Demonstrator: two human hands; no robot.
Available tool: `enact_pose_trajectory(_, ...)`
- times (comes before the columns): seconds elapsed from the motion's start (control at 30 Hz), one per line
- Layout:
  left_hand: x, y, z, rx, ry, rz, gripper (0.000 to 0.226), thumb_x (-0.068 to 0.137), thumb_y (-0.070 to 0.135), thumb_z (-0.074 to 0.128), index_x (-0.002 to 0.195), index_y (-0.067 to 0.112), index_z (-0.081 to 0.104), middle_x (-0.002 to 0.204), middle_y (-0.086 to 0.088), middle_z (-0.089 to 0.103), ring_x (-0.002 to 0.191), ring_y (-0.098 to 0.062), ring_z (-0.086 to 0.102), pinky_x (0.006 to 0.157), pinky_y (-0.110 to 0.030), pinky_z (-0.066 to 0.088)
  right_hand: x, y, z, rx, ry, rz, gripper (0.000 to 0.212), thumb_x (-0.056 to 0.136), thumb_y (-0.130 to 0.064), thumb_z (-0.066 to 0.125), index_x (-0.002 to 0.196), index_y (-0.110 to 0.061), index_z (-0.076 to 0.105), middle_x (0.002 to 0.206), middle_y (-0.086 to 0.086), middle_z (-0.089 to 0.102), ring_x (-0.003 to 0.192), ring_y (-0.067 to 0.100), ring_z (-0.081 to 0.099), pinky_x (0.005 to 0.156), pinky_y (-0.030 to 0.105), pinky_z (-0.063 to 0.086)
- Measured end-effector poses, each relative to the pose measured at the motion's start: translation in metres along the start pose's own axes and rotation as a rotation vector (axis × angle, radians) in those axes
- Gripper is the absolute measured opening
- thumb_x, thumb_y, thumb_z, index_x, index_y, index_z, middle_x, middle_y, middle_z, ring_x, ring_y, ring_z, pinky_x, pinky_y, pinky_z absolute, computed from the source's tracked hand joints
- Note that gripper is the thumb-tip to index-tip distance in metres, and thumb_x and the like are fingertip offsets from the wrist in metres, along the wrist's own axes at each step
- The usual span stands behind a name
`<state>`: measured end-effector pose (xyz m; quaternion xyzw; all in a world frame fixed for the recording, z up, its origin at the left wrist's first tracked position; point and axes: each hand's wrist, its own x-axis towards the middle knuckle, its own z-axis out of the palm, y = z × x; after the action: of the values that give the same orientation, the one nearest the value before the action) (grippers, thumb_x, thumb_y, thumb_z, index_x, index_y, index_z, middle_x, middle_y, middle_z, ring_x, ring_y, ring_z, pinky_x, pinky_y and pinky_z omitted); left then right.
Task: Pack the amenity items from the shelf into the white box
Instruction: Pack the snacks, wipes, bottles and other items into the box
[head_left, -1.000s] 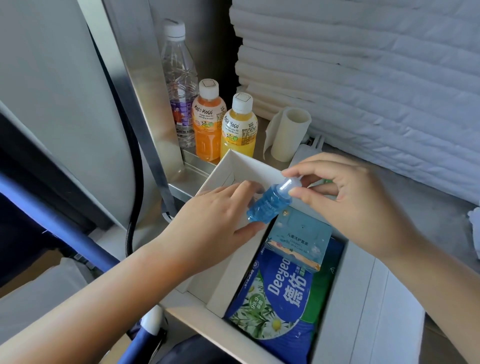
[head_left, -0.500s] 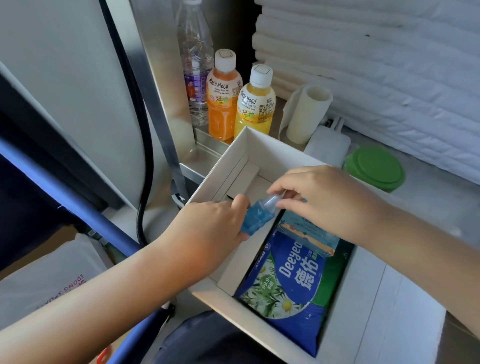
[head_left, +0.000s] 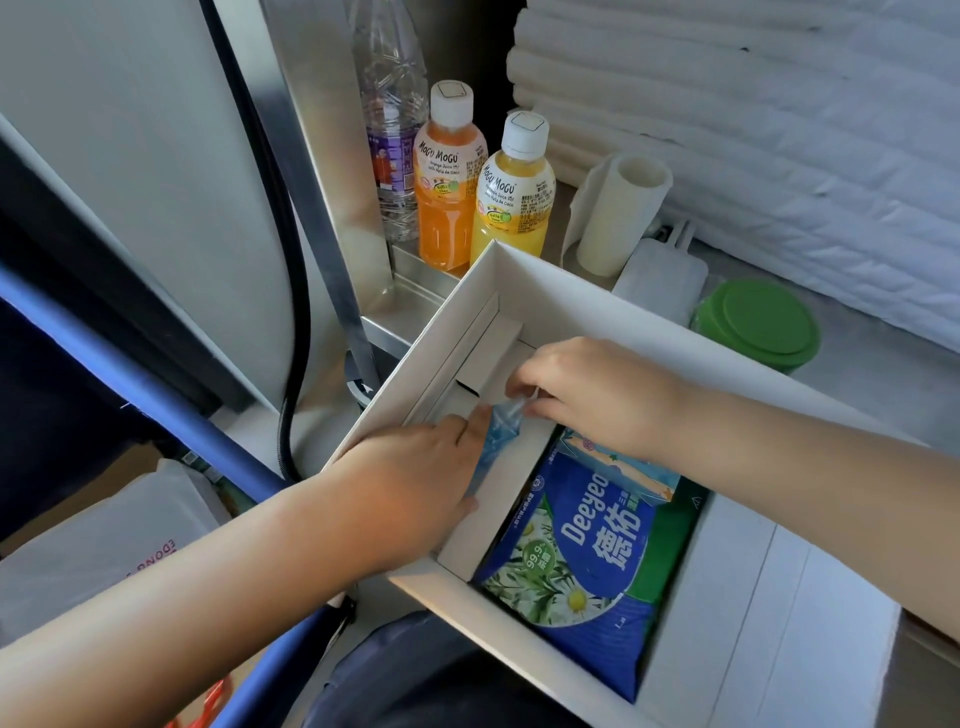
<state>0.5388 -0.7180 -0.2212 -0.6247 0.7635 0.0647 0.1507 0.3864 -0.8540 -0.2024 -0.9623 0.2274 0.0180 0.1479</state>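
A Deeyeo wipes pack (head_left: 582, 561) lies in the white box (head_left: 571, 291), at its near right. By the box's left wall, the left grip (head_left: 415, 483) curls round the small blue bottle (head_left: 496, 431), while the right grip (head_left: 597, 395) pinches its clear cap

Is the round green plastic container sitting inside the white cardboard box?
No, the round green plastic container sits outside the white cardboard box, beyond its far wall.
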Motion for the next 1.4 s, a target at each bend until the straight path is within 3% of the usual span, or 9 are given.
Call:
enact_pose_trajectory(0.13,-0.004,-0.005,-0.007,-0.034,-0.083,0.038,0.060,0.098,0.040,0.027,0.148,0.013,0.006,0.141,-0.001,0.030,0.118,-0.023,0.048,0.092,-0.040,0.046,0.003,0.000,0.003,-0.025,0.009,-0.024,0.019,0.092,-0.021,0.055,0.109,-0.019,0.064,0.102,0.001,0.065,0.091,0.020,0.062,0.077,0.035,0.050)
enact_pose_trajectory(0.33,-0.006,-0.008,-0.007,-0.012,-0.194,0.081,0.048,0.098,0.040,0.026,0.138,0.014,0.034,0.138,0.001,0.035,0.113,-0.024,0.052,0.093,-0.041,0.045,0.007,0.004,0.012,-0.099,-0.020,-0.046,0.028,0.091,-0.009,0.050,0.114,-0.020,0.063,0.106,0.002,0.065,0.096,0.018,0.061,0.079,0.036,0.051)
enact_pose_trajectory(0.47,-0.005,-0.009,-0.007,-0.013,-0.216,0.087,0.053,0.098,0.045,0.026,0.141,0.014,0.033,0.141,0.001,0.036,0.122,-0.022,0.045,0.100,-0.040,0.039,-0.003,0.008,0.004,-0.177,-0.061,-0.075,0.046,0.083,0.006,0.050,0.121,-0.020,0.057,0.106,0.002,0.060,0.097,0.021,0.058,0.079,0.038,0.051)
enact_pose_trajectory(0.57,-0.004,-0.008,-0.010,-0.045,-0.208,0.108,0.059,0.098,0.045,0.027,0.147,0.013,0.020,0.151,0.003,0.019,0.128,-0.022,0.038,0.103,-0.040,0.036,-0.016,0.007,-0.016,-0.168,-0.037,-0.093,0.046,0.088,0.004,0.048,0.127,-0.019,0.055,0.108,0.001,0.060,0.098,0.020,0.058,0.082,0.037,0.049)
enact_pose_trajectory(0.7,0.001,-0.007,-0.012,-0.064,-0.244,0.099,0.062,0.098,0.045,0.028,0.148,0.010,0.017,0.156,0.004,0.005,0.134,-0.022,0.030,0.107,-0.040,0.032,-0.039,-0.001,-0.051,-0.106,0.152,-0.095,0.033,0.090,-0.001,0.054,0.118,-0.015,0.064,0.103,-0.001,0.066,0.086,0.020,0.064,0.072,0.032,0.050)
enact_pose_trajectory(0.97,0.003,-0.004,-0.016,-0.070,-0.265,0.097,0.061,0.099,0.047,0.026,0.149,0.015,0.015,0.155,0.005,0.005,0.131,-0.021,0.031,0.107,-0.039,0.032,-0.050,0.026,-0.087,-0.014,0.536,0.070,0.021,0.087,-0.001,0.058,0.098,-0.012,0.072,0.089,-0.001,0.068,0.069,0.016,0.061,0.064,0.025,0.048)
enact_pose_trajectory(1.07,0.003,-0.004,-0.016,-0.049,-0.254,0.112,0.063,0.099,0.047,0.025,0.149,0.013,0.013,0.154,0.001,0.004,0.128,-0.022,0.034,0.106,-0.037,0.032,-0.046,0.052,-0.085,-0.080,0.507,0.200,0.023,0.087,-0.006,0.058,0.105,-0.014,0.070,0.096,0.000,0.068,0.072,0.011,0.059,0.067,0.015,0.044)
enact_pose_trajectory(1.23,0.006,-0.004,-0.016,-0.057,-0.251,0.117,0.060,0.098,0.047,0.026,0.146,0.011,0.024,0.149,-0.003,0.009,0.118,-0.024,0.041,0.101,-0.039,0.036,-0.017,0.103,-0.081,-0.089,0.330,0.459,0.033,0.087,-0.014,0.058,0.120,-0.011,0.062,0.111,0.010,0.063,0.095,0.024,0.060,0.080,0.030,0.045)
enact_pose_trajectory(1.4,0.007,-0.006,-0.011,-0.075,-0.232,0.126,0.061,0.098,0.048,0.026,0.146,0.013,0.021,0.149,-0.001,0.008,0.119,-0.023,0.041,0.101,-0.039,0.037,0.017,0.136,-0.078,-0.086,0.276,0.446,0.032,0.086,-0.005,0.055,0.117,-0.006,0.061,0.109,0.018,0.062,0.095,0.032,0.058,0.075,0.033,0.045)
